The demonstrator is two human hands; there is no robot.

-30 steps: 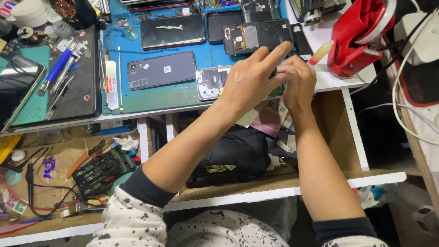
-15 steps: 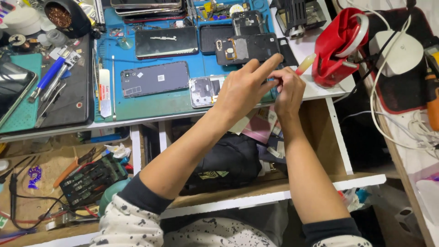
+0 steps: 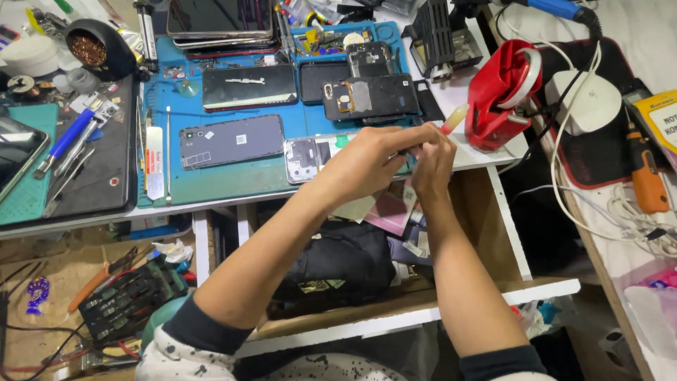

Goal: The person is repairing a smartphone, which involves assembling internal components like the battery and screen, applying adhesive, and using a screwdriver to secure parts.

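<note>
My left hand (image 3: 363, 164) and my right hand (image 3: 431, 159) meet fingertip to fingertip over the front right corner of the blue work mat (image 3: 233, 185). My right hand grips a thin tool with a pale orange handle (image 3: 455, 118) that sticks up to the right. My left fingers pinch something small and dark at the tool's tip; what it is cannot be made out. Just left of my left hand, an opened phone (image 3: 307, 158) lies on the mat with its insides showing.
A grey phone back (image 3: 233, 141) and black phones (image 3: 248, 86) (image 3: 370, 95) lie on the mat. A red tape holder (image 3: 502, 95) stands to the right, with white cables (image 3: 564, 190). Below my arms is an open drawer (image 3: 508, 226) with a black pouch (image 3: 345, 262). Tools (image 3: 67, 152) lie at left.
Both hands have drawn back a little from the black phone toward the mat's front edge. My left index finger, stretched out before, is now curled against my right fingertips.
</note>
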